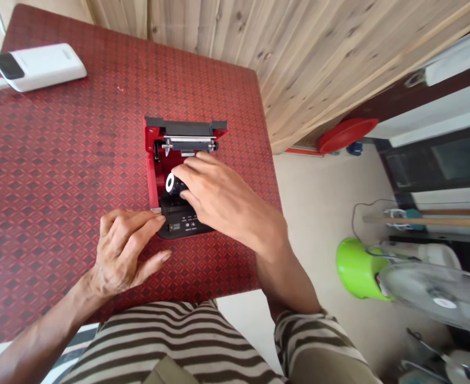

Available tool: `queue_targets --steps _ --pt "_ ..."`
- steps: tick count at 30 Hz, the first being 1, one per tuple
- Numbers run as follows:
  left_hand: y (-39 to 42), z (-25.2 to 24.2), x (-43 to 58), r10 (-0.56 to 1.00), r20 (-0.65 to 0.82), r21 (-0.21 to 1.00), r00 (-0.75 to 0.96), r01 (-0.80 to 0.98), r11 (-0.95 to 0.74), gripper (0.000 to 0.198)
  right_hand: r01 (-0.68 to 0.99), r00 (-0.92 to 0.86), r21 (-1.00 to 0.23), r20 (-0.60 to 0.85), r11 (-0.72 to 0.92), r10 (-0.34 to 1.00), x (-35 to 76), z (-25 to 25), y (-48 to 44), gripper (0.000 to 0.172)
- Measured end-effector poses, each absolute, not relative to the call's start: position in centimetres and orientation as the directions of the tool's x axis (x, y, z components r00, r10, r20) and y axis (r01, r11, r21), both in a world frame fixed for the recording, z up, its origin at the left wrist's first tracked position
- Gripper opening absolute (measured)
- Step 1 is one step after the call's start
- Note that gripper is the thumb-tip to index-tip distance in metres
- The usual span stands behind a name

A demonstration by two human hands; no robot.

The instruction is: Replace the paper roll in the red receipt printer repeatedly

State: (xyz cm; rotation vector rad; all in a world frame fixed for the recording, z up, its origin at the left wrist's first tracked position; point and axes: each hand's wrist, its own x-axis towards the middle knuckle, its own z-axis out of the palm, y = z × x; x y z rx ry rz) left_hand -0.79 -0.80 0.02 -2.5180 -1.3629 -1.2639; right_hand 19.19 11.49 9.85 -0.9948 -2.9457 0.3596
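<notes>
Fingers (192, 173) of the right hand (222, 197) grip the roll (173, 184) (likely light, stiff; hold its sides); left hand (122, 250), loosely curled, touches the printer (151, 170).

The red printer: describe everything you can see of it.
The printer is a small box of red plastic with a black front panel bearing small buttons and labels. Its lid stands open at the back, showing a metal roller bar. It sits upright on the red patterned table. The right hand holds a white roll in its bay; the left hand touches its front-left corner.
</notes>
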Motion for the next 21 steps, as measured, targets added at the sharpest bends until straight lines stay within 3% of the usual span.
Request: queue_targets --steps 5,8,10,12,18,21 --pt "-0.7 0.0 -0.7 0.701 0.652 0.350 0.289 0.706 -0.616 0.059 0.474 -0.754 -0.521 0.175 0.710 0.633 23.3 13.5 9.9 0.025" --pt "-0.7 0.1 -0.7 0.699 0.659 0.348 0.279 0.710 -0.612 0.056 0.297 -0.759 -0.732 0.208 0.613 0.617 25.5 15.7 9.9 0.028" --pt "-0.7 0.1 -0.7 0.695 0.663 0.345 0.277 0.711 -0.613 0.055 0.241 -0.786 -0.773 0.199 0.587 0.585 26.0 15.7 10.3 0.029" --pt "-0.8 0.0 -0.8 0.691 0.667 0.336 0.280 0.714 -0.614 0.056 0.274 -0.823 -0.719 0.169 0.639 0.543 25.4 14.4 10.8 0.029" --pt "-0.9 -0.2 -0.9 0.691 0.661 0.331 0.293 0.712 -0.620 0.060 0.586 -0.792 -0.283 -0.003 0.759 0.611 20.7 10.0 10.8 0.016" --pt "-0.8 -0.1 -0.8 0.689 0.664 0.334 0.290 0.710 -0.620 0.060 0.623 -0.779 -0.173 -0.052 0.763 0.625 19.1 9.7 10.5 0.019"
